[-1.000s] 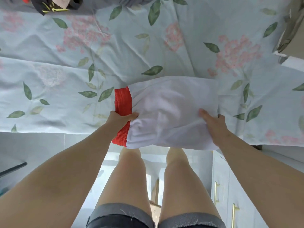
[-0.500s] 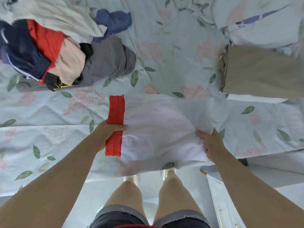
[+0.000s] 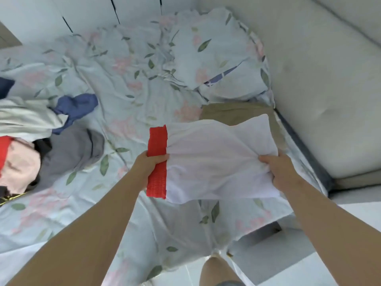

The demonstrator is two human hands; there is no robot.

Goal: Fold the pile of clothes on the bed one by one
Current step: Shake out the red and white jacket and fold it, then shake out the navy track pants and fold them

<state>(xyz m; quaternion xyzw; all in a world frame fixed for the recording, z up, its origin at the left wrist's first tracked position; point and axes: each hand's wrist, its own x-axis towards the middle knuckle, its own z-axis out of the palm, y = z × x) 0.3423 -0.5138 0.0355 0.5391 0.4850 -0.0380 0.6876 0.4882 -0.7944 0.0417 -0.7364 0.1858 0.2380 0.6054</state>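
Floral bedding [image 3: 132, 112], pale blue with pink blossoms and green leaves, covers the bed in front of you and lies rumpled toward a pillow [image 3: 216, 65] at the far end, next to a padded beige headboard [image 3: 319, 79]. You hold a folded white garment [image 3: 216, 159] between both hands, over the right part of the bed and seemingly lifted off the sheet. Your left hand [image 3: 151, 165] has its fingers curled round the red waistband [image 3: 157, 141] at the garment's left edge. Your right hand [image 3: 278, 172] grips a bunch of white cloth at the right edge, where the fabric puckers. Beyond the garment's far right corner a folded khaki piece [image 3: 237, 112] lies on the bed (the white cloth hides part of it). Well off to your left sits the unfolded pile [image 3: 68, 149]: grey, navy, cream, pink and red items heaped together.
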